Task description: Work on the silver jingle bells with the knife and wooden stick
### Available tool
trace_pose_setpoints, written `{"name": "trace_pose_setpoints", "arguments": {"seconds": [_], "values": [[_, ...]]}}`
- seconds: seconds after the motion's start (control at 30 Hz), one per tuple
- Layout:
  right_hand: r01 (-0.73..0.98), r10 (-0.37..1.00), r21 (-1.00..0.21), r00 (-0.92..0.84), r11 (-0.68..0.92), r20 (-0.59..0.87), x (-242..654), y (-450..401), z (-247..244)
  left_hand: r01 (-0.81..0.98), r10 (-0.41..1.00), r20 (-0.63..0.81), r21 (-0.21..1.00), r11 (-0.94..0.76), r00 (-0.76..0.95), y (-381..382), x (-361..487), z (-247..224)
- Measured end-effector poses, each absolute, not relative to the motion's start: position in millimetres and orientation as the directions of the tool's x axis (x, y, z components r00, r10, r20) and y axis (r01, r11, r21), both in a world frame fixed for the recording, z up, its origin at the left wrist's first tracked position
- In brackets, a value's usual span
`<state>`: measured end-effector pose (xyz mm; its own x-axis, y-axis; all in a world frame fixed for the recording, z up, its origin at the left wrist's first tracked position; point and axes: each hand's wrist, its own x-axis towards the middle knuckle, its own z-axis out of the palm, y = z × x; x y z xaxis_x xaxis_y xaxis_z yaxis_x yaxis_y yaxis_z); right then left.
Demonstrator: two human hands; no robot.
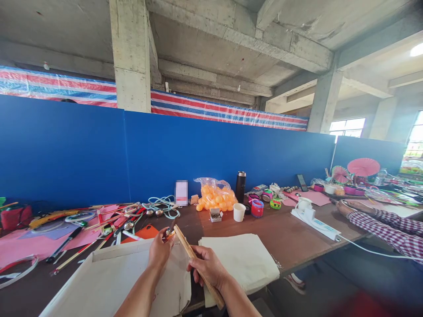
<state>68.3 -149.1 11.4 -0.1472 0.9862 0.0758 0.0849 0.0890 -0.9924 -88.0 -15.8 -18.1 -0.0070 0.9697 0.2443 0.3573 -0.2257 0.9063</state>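
Observation:
My right hand [209, 267] is wrapped around a flat wooden stick [185, 245], which slants from upper left to lower right. Close to the stick's upper end, my left hand [160, 248] is closed on a small dark and shiny thing [171, 230] whose kind I cannot make out. Whether that thing touches the stick is unclear. Beneath my left arm lies an open white cardboard sheet [115, 268] with a folded edge. A stack of cream paper or cloth [243, 259] lies behind and right of my right hand.
Sticks, pink paper [24, 244] and cords crowd the left side. Toward the back stand a bag of orange balls [214, 197], a white cup [239, 212] and a black bottle [241, 187]. A power strip [315, 225] lies right, near another person's checked sleeves [373, 231].

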Motion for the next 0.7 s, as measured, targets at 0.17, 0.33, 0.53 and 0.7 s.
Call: {"name": "trace_pose_setpoints", "arguments": {"seconds": [0.17, 0.33, 0.53, 0.7], "values": [[0.085, 0.988, -0.993, -0.140, 0.080, 0.068, 67.7, -148.6, 10.8, 0.346, 0.970, 0.243, 0.911, -0.226, -0.005, -14.4, -87.8, -20.7], [0.083, 0.988, -0.993, -0.138, 0.081, 0.069, 67.8, -147.5, 8.7, 0.342, 0.969, 0.247, 0.912, -0.229, -0.009, -11.8, -87.5, -22.3], [0.087, 0.989, -0.993, -0.129, 0.083, 0.071, 67.7, -148.5, 9.7, 0.336, 0.969, 0.248, 0.913, -0.231, -0.009, -13.5, -87.7, -20.9], [0.084, 0.988, -0.993, -0.136, 0.086, 0.074, 67.1, -149.8, 12.1, 0.318, 0.967, 0.255, 0.917, -0.239, -0.009, -15.0, -87.5, -19.7]]}}
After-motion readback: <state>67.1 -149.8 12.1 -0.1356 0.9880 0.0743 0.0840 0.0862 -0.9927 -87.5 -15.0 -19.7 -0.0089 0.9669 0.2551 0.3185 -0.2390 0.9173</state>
